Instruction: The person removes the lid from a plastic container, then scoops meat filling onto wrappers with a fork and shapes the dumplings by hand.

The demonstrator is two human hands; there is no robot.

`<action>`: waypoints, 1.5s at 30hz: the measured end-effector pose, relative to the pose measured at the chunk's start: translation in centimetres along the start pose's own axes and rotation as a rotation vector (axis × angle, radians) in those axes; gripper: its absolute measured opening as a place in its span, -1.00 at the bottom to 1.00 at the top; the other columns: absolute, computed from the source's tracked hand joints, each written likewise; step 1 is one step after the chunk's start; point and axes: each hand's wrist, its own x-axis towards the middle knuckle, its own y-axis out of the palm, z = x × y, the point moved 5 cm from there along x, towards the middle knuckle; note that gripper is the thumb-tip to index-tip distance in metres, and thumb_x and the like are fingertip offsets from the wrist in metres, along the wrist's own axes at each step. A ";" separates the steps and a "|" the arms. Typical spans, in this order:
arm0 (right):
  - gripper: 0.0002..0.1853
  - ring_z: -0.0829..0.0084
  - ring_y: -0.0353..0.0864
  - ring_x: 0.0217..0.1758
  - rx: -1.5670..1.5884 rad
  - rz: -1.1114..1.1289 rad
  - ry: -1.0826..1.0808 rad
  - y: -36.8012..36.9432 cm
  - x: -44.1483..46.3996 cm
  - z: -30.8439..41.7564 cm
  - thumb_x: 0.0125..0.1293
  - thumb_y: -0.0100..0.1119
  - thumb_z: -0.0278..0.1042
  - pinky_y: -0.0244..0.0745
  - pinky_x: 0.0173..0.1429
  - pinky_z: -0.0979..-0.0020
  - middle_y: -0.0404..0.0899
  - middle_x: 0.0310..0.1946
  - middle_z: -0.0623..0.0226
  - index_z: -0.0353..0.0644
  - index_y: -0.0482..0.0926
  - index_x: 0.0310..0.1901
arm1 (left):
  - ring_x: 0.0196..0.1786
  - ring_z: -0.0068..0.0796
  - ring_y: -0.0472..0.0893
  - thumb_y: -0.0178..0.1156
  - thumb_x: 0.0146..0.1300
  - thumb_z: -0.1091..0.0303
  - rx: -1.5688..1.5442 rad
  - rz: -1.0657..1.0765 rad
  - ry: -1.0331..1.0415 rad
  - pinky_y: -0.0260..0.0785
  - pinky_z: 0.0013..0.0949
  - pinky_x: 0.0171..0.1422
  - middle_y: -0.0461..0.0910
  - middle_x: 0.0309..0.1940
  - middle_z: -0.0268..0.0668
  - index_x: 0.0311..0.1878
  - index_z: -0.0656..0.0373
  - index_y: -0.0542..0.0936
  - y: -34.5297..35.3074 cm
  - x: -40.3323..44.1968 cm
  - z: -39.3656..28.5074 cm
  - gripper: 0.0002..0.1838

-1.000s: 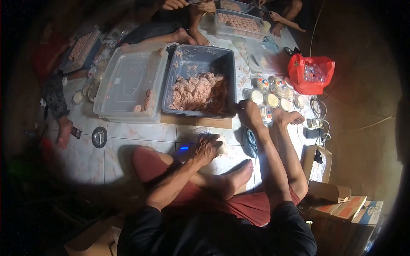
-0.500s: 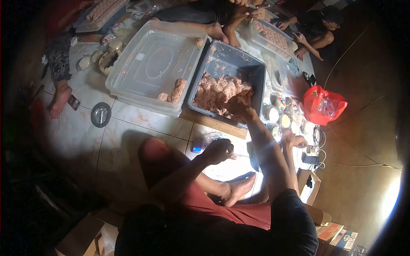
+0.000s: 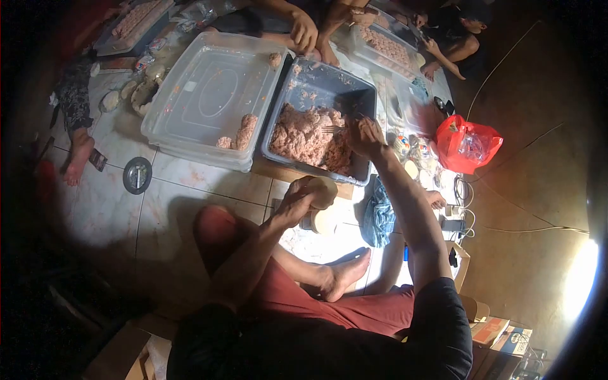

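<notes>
My right hand (image 3: 366, 137) is closed round a fork (image 3: 332, 129), whose tines touch the minced meat mixture (image 3: 305, 134) in the grey tub (image 3: 316, 172). Nearer to me, my left hand (image 3: 301, 199) grips a pale round wrapper (image 3: 324, 192), held up in front of the tub. Below it on the floor rests a stack of similar pale rounds (image 3: 325, 221), partly hidden by the hand. Left of the tub, a clear plastic bin (image 3: 209, 88) holds several lumps of the mixture (image 3: 246, 132).
A blue cloth (image 3: 379, 215) lies below my right forearm. Packs of rounds (image 3: 421, 152) and a red bag (image 3: 467, 144) stand to the right, with cables (image 3: 463, 193). A co-worker's hand (image 3: 304, 33) hangs above the tub. A black dish (image 3: 137, 175) is at left.
My right hand has moved up along the tub's right side and the fork shows. My left hand has risen with a pale round. A co-worker's hand has come down near the tub's far edge.
</notes>
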 end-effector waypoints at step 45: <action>-0.77 0.16 0.75 -0.20 0.714 0.389 0.396 -6.4 -3.0 -0.1 0.36 0.19 -0.23 0.57 -0.12 0.20 0.72 -0.24 0.10 -0.20 0.71 -0.16 | 0.31 -0.33 0.43 0.57 0.08 0.12 0.443 -0.014 -0.134 0.30 -0.22 0.44 0.41 0.29 -0.13 0.33 0.26 0.40 -1.7 1.0 2.6 -0.18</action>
